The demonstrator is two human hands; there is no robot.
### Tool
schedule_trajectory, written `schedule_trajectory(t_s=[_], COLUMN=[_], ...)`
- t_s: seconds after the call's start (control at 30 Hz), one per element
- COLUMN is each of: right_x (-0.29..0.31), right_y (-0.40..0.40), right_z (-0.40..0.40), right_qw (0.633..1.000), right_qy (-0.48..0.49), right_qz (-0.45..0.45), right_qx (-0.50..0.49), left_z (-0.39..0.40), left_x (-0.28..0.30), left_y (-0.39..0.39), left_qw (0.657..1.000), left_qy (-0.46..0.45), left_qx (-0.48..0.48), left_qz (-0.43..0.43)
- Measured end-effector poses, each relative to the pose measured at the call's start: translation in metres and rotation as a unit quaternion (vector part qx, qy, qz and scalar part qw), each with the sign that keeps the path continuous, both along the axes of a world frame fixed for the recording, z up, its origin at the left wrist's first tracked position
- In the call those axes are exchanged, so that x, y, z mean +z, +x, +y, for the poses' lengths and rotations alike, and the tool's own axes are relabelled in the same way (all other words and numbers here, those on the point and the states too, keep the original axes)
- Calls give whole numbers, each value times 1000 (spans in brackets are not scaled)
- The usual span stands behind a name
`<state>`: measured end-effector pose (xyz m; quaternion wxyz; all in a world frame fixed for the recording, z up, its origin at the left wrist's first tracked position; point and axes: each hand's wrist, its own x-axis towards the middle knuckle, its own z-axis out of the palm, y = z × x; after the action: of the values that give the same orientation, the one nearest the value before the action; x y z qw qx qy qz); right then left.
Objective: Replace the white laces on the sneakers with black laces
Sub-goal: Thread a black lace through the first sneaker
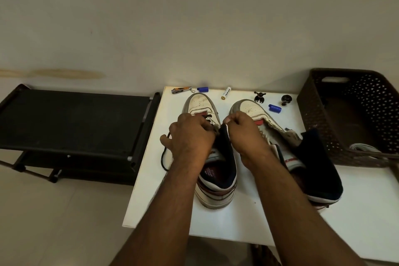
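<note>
Two white sneakers with dark lining stand toe-away on the white table (248, 218). Over the left sneaker (200, 103), my left hand (190, 136) curls at the eyelet area where a black lace (164, 157) is threaded; the lace loops out to the left of the shoe. My right hand (244, 134) pinches the upper edge of that sneaker's tongue or collar, fingers curled. The right sneaker (250, 107) lies unlaced with its tongue pulled open. White laces (362, 149) lie in the brown basket.
A brown woven basket (323, 114) stands at the table's right. Along the far edge lie a nail clipper (181, 90), two blue caps (203, 89), a battery (226, 93) and two small dark figures (259, 97). A black shoe rack (71, 119) stands to the left.
</note>
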<state>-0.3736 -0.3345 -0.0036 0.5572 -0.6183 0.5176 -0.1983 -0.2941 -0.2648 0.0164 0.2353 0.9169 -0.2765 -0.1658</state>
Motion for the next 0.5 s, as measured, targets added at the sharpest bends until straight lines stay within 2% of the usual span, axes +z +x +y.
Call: schedule_trajectory(t_s=[0.03, 0.07, 0.1, 0.17, 0.2, 0.23, 0.27, 0.3, 0.33, 0.37, 0.4, 0.43, 0.47, 0.5], right_x=[2, 7, 16, 42, 56, 69, 80, 85, 85, 77, 64, 49, 36, 28], right_y=[1, 3, 3, -6, -13, -20, -27, -31, -32, -30, -27, -23, -19, -15], right_z=[0, 0, -2, -10, -15, -20, -22, -21, -19, -17, -16, -15, -14, -12], right_qw=[999, 992, 969, 875, 834, 821, 835, 873, 923, 963, 977, 964, 931, 892], right_qy=[15, 55, 117, 198, 187, 149, 94, 29, -46, -123, -181, -222, -257, -294], right_qz=[-35, -101, -196, -415, -494, -531, -527, -477, -377, -240, -90, 52, 170, 250], right_qx=[-27, -61, -98, -154, -159, -148, -127, -98, -56, -1, 69, 139, 196, 235], left_z=[2, 4, 6, 8, 8, 9, 9, 9, 9, 9, 9, 9, 8, 8], left_x=[2, 4, 6, 8, 9, 9, 9, 9, 9, 9, 9, 8, 8, 8], left_y=[1, 2, 4, 6, 6, 7, 6, 6, 6, 5, 5, 5, 5, 5], left_qw=[1000, 1000, 1000, 999, 999, 999, 999, 999, 999, 999, 999, 999, 999, 999], left_qy=[-6, -10, -14, -18, -20, -24, -28, -30, -32, -34, -37, -39, -41, -43], left_qx=[-2, -2, -1, 3, 4, 7, 10, 12, 13, 14, 13, 13, 14, 15], left_qz=[8, 15, 21, 28, 29, 29, 29, 28, 28, 27, 26, 26, 25, 25])
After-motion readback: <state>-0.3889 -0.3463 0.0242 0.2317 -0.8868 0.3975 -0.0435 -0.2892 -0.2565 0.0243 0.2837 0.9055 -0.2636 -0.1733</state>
